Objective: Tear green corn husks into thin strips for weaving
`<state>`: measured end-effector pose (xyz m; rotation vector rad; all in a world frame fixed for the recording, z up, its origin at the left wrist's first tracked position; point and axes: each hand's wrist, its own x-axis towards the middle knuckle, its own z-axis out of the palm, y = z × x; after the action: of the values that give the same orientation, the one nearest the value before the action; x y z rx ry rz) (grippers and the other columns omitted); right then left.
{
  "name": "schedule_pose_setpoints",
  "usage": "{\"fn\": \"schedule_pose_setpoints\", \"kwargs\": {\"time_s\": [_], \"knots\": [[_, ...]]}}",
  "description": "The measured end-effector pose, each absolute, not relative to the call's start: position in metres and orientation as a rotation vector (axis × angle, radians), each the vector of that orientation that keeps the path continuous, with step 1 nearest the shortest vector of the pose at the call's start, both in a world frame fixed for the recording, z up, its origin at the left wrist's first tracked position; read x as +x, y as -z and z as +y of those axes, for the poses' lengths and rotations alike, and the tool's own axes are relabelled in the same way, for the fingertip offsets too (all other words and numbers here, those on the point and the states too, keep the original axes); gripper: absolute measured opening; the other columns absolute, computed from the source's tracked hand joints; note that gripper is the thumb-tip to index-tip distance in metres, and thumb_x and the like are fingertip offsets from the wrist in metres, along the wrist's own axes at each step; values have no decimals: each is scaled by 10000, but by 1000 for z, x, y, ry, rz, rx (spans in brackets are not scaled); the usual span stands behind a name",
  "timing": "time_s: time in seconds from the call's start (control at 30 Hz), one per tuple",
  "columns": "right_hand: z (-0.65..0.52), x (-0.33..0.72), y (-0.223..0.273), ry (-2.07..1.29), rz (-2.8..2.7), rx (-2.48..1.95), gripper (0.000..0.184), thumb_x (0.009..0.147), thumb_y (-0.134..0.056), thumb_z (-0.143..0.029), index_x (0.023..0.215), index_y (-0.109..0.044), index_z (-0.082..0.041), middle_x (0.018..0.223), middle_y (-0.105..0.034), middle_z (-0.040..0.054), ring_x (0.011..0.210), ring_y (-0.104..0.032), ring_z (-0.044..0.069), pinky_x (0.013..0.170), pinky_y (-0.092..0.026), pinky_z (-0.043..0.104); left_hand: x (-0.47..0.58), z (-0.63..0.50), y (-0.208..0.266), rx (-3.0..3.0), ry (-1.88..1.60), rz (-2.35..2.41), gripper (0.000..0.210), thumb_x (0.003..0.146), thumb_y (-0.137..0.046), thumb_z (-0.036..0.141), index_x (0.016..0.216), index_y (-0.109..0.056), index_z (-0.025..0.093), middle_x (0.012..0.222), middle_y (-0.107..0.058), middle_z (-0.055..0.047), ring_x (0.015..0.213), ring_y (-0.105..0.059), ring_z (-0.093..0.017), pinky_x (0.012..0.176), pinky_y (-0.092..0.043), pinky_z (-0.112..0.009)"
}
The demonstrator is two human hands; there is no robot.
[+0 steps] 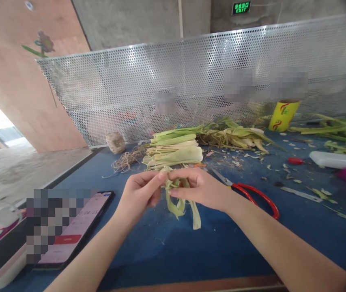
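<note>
Over the middle of the blue table, my left hand (142, 190) pinches a pale green strip of corn husk (175, 207) between thumb and fingers. My right hand (192, 186) is closed on the same husk, close beside the left. Two loose ends of it hang below the fingers, one looped and one long and flat. Just beyond my hands lies a stack of flattened corn husks (174, 150). Scissors with red handles (259, 198) rest to the right of my right hand, their blades partly open. My fingers hide how the husk is folded.
Twine (127, 160) and a pale block (115, 142) sit at the back left. A phone (78, 227) lies at left. More husks (236, 136), a yellow roll (284, 115), a blade (302, 194) and scraps are at right. A perforated metal screen (106, 93) stands behind the table (221, 251).
</note>
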<state>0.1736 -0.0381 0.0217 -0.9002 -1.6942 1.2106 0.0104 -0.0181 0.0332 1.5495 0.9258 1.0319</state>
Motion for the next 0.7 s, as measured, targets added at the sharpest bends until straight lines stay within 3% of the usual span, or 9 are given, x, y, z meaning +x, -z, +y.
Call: {"fn": "schedule_pose_setpoints", "kwargs": {"time_s": [0.13, 0.23, 0.4, 0.57, 0.7], "knots": [[-38, 173, -22, -1326, -1721, -837, 261, 721, -624, -334, 956, -629, -219, 737, -565, -11, 629, -496, 90, 570, -390, 218, 9, -15, -34, 1595, -1060, 972, 236, 650, -669, 381, 683, -664, 147, 308, -315, 82, 321, -247, -36, 358, -187, -184], [-38, 171, -21, -1363, -1631, -893, 236, 711, -636, -343, 903, -644, -206, 730, -598, -1, 686, -545, 109, 587, -393, 214, 7, -15, -32, 1744, -1073, 1033, 207, 654, -666, 359, 636, -676, 154, 316, -334, 71, 323, -252, -40, 360, -190, -200], [-38, 167, -18, -1349, -1657, -951, 254, 767, -564, -380, 963, -649, -242, 666, -623, 3, 636, -536, 116, 537, -354, 223, 7, -16, -32, 1842, -1079, 1071, 300, 686, -638, 322, 441, -564, 165, 305, -327, 60, 331, -274, -55, 371, -229, -220], [-38, 166, -19, -1351, -1613, -1023, 230, 768, -558, -383, 855, -685, -212, 639, -636, 17, 527, -451, 86, 481, -306, 217, 5, -11, -37, 1760, -1258, 1003, 485, 736, -587, 284, 329, -345, 179, 311, -301, 58, 340, -261, -59, 445, -348, -235], [-37, 168, -22, -1323, -1542, -1002, 239, 765, -558, -386, 872, -682, -211, 659, -635, 11, 482, -396, 64, 462, -297, 209, 5, -12, -38, 1842, -1128, 985, 442, 805, -475, 379, 417, -456, 168, 385, -406, 36, 380, -361, -70, 466, -382, -218]]}}
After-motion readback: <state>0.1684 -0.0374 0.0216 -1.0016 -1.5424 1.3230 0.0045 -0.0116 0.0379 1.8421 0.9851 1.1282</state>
